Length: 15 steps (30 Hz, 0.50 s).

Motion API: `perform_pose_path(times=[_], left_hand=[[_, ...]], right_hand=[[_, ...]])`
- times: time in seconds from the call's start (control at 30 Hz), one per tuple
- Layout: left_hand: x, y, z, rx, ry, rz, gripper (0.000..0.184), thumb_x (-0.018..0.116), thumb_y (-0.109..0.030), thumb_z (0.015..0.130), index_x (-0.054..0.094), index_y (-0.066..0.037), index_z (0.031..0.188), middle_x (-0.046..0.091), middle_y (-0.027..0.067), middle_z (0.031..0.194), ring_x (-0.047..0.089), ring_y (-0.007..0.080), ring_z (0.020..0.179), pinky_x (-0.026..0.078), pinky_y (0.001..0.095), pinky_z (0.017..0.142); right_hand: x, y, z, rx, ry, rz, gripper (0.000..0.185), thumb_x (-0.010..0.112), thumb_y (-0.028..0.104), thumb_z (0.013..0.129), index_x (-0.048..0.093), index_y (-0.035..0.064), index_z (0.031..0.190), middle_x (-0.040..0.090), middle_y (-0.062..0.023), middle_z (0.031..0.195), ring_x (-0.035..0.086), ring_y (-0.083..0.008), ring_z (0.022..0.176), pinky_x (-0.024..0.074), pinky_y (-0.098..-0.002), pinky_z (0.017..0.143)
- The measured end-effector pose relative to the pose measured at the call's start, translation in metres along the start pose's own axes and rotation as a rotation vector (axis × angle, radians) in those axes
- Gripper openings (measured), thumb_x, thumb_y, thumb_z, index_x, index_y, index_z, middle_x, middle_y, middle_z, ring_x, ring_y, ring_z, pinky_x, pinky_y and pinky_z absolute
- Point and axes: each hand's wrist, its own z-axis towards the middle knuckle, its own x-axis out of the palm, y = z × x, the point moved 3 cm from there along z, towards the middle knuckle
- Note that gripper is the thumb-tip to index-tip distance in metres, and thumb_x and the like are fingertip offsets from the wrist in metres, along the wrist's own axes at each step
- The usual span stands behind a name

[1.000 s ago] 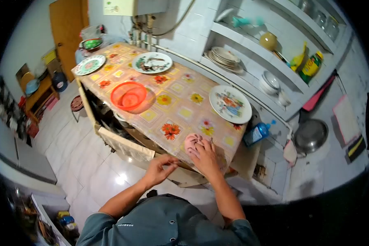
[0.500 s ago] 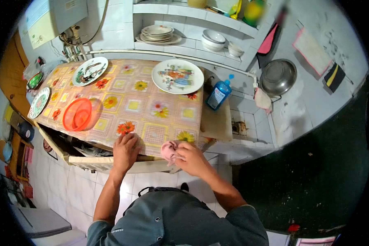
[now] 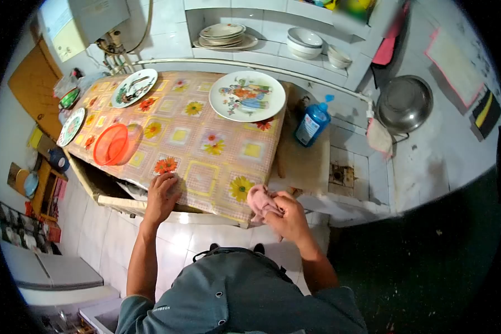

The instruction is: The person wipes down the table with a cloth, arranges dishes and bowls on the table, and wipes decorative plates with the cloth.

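A pink cloth is bunched in my right hand, at the front right corner of the table. My left hand rests on the front edge of the flowered tablecloth, fingers spread and nothing held. Behind it and to the left sits a red plastic bowl. A large plate with painted figures lies at the back right of the table. Two more patterned plates, an oval-looking one and a smaller one, are at the far left.
Right of the table stands a blue pump bottle on a low ledge. A metal basin hangs on the wall beside cloths. Stacked plates and white bowls fill the wall shelf. An open drawer or frame runs under the table's front.
The view has swung right and down. My left hand has come onto the table edge with fingers spread. My right hand has moved with the pink cloth to the front right corner.
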Motion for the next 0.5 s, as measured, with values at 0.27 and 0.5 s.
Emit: perform_pose_path(times=[0.27,0.5], left_hand=[[0.004,0.004,-0.004,-0.044,-0.017,-0.053,0.041,0.071,-0.010,0.072,0.062,-0.002,0.111,0.055,0.0158,0.124,0.047,0.0365,0.119,0.037,0.0454,0.102],[0.008,0.011,-0.008,-0.008,-0.036,-0.079,0.043,0.071,-0.015,0.073,0.061,-0.004,0.113,0.054,0.0152,0.125,0.047,0.0356,0.119,0.036,0.0465,0.102]], right_hand=[[0.031,0.002,0.048,-0.298,0.011,-0.261,0.014,0.067,0.014,0.072,0.060,0.0044,0.079,0.057,-0.0123,0.091,0.058,-0.0356,0.089,0.0492,-0.0439,0.076],[0.004,-0.004,0.016,-0.007,0.199,-0.086,0.017,0.070,0.012,0.067,0.059,0.0018,0.076,0.059,-0.0146,0.089,0.059,-0.0347,0.082,0.0486,-0.0409,0.070]])
